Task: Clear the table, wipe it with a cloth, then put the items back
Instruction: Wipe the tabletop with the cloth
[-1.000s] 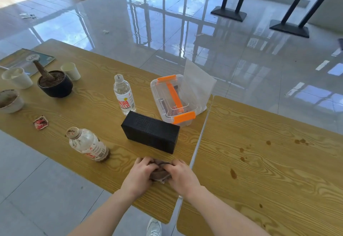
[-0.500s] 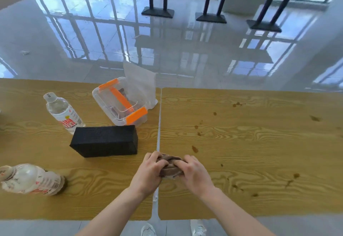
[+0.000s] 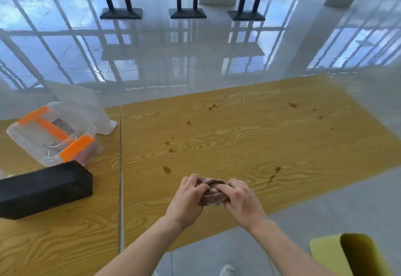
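Observation:
A bunched brown cloth (image 3: pixel 213 195) sits between my left hand (image 3: pixel 187 199) and my right hand (image 3: pixel 242 202), both closed on it, just above the near part of the right wooden table (image 3: pixel 282 145). That tabletop carries several brown stains, one close ahead of my hands (image 3: pixel 166 169). On the left table (image 3: pixel 65 232) lie a black rectangular box (image 3: pixel 41 189) and a clear plastic container with orange clips (image 3: pixel 54 134), its lid (image 3: pixel 86 106) leaning up behind it.
A narrow seam (image 3: pixel 120 167) separates the two tables. A yellow-green chair (image 3: pixel 351 254) stands at the lower right, below the table edge. Glossy tiled floor and black table bases (image 3: pixel 187 13) lie beyond the far edge. My shoe (image 3: pixel 227 270) shows below.
My view has swung to the right, so the bottles and bowls have left the frame. My hands, still holding the cloth, have shifted from the seam onto the right table.

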